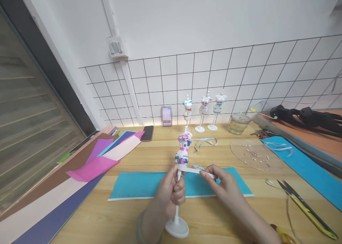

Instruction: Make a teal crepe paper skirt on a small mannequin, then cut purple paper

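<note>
My left hand is wrapped round the stand of a small dress form, whose white torso carries pink, blue and teal patterned strips. Its round white base shows below my fist. From the bottom of the torso a white ribbon stretches to the right, pinched between the thumb and fingers of my right hand. Behind both hands a turquoise fabric strip with a white lower edge lies flat on the wooden table.
Several coloured sheets overlap at the left. More dress forms stand by the wall grid, near a phone and a glass. At the right lie a clear plate of small beads, yellow-handled snips and a blue strip.
</note>
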`<state>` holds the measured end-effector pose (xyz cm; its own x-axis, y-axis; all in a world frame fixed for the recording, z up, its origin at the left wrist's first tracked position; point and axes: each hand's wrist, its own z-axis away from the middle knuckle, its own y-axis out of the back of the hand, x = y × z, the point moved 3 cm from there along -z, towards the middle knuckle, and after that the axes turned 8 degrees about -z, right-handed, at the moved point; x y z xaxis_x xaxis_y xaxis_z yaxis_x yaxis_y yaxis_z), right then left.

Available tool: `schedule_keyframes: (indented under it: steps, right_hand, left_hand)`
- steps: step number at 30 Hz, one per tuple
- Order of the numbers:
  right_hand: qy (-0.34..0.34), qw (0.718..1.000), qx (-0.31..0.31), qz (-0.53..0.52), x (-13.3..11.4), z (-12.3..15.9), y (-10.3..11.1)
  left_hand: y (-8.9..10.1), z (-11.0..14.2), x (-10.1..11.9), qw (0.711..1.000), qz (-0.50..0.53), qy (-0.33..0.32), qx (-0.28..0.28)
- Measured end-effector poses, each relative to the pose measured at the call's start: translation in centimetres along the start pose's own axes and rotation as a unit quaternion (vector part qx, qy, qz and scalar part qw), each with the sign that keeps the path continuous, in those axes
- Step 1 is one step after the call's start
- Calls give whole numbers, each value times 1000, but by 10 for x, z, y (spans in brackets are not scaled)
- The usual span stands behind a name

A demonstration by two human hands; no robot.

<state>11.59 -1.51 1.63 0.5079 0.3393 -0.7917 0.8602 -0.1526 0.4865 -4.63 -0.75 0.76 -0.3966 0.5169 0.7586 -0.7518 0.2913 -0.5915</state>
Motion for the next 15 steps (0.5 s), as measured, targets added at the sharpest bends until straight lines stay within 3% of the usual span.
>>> schedule_keyframes:
  steps: [7, 15]
  right_hand:
    - [-27, 999, -18, -32, 2, -1, -1]
    - [-50, 994, -46, -91, 0, -2, -5]
  left_hand:
    - [-4, 0, -8, 995, 38, 23, -89]
    - [-12, 5, -14, 987, 43, 47, -148]
